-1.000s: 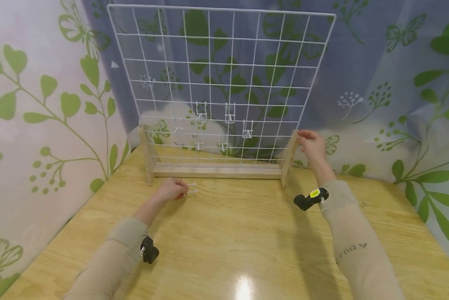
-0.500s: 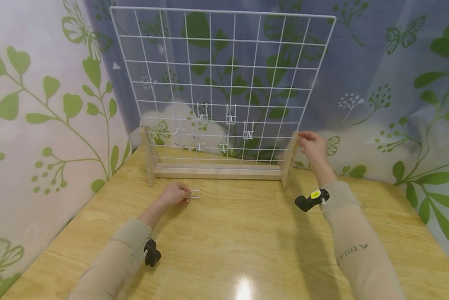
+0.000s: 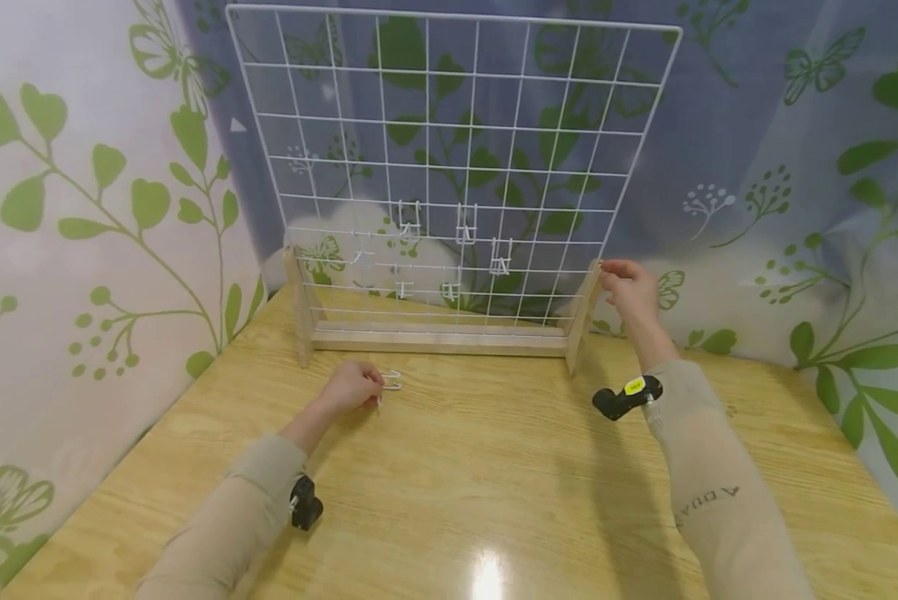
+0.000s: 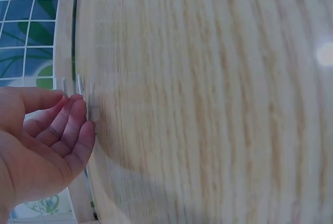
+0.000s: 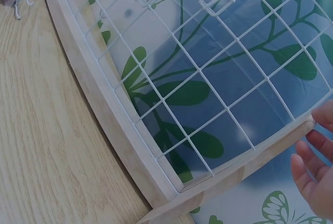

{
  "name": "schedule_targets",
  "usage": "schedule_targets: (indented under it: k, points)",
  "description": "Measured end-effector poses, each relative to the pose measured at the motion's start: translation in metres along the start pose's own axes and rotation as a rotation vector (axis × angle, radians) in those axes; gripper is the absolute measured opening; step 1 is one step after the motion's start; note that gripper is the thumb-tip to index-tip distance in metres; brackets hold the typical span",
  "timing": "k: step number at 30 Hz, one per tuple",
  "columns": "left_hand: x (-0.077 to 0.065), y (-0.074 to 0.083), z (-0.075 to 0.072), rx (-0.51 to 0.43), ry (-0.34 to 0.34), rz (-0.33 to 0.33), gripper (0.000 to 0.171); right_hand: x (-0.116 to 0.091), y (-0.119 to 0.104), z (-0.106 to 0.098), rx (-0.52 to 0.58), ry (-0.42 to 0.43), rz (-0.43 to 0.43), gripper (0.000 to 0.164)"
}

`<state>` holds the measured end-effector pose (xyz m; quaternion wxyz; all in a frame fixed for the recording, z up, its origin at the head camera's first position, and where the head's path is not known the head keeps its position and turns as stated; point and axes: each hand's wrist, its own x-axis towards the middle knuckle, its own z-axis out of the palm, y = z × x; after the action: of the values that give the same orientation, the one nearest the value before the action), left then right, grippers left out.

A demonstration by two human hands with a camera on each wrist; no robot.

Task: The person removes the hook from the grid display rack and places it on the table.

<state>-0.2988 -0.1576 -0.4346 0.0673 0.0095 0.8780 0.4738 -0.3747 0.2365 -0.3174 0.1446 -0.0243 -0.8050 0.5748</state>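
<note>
My left hand (image 3: 353, 387) pinches a white wire hook (image 3: 392, 381) just above the table, in front of the stand's left half. Two prongs of the hook point right, past the fingertips. In the left wrist view the left hand (image 4: 47, 141) hides most of the hook (image 4: 80, 84). At the right, my right hand (image 3: 632, 293) holds the top end of the wooden stand's right upright (image 3: 585, 317) between thumb and fingers. A white wire grid (image 3: 449, 125) stands upright in the wooden base. Several white hooks (image 3: 466, 227) hang on its lower half.
The grid's wooden crossbar (image 3: 441, 343) lies near the back of the wood-grain table (image 3: 464, 467). Behind hangs a leaf-patterned curtain (image 3: 756, 167), also along the left side (image 3: 118, 250). A dark camera sits on each wrist.
My left hand has come slightly toward me and right, and the hook has turned a little in its fingers. The right hand stays at the upright. The head view has shifted slightly.
</note>
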Motion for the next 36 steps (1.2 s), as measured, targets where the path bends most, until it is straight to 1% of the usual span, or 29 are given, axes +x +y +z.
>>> schedule_targets:
  k: [2,9,13,16,21,27,30,32,36]
  points:
    - [-0.001,0.000,-0.001,0.006,-0.005,0.007,0.011,0.000,0.000,0.000,0.001,0.002,0.005,0.033]
    - [-0.005,0.000,-0.007,0.030,-0.029,-0.011,0.018,-0.001,0.000,0.000,0.000,0.001,0.007,0.033]
    - [-0.006,-0.002,-0.009,0.026,-0.030,-0.021,0.019,0.000,0.000,0.000,-0.002,0.006,0.009,0.033]
    - [-0.006,-0.002,-0.009,0.020,-0.020,-0.030,0.020,0.000,-0.001,0.000,0.002,0.012,0.008,0.033]
    - [-0.005,-0.001,-0.010,0.017,-0.004,-0.019,0.021,-0.002,-0.003,-0.002,0.007,0.017,0.001,0.032]
    - [-0.006,0.005,-0.014,0.018,0.010,-0.007,0.021,-0.004,-0.003,-0.003,-0.011,0.007,0.004,0.032]
    - [-0.007,0.012,-0.019,-0.023,0.015,0.001,0.023,-0.003,-0.003,-0.002,-0.021,0.001,0.001,0.033]
    - [-0.007,0.017,-0.022,-0.044,0.024,0.013,0.024,-0.002,-0.003,-0.002,-0.030,-0.002,-0.004,0.033]
    - [-0.007,0.026,-0.030,-0.030,0.039,0.051,0.025,-0.003,-0.003,-0.001,-0.040,-0.006,-0.008,0.033]
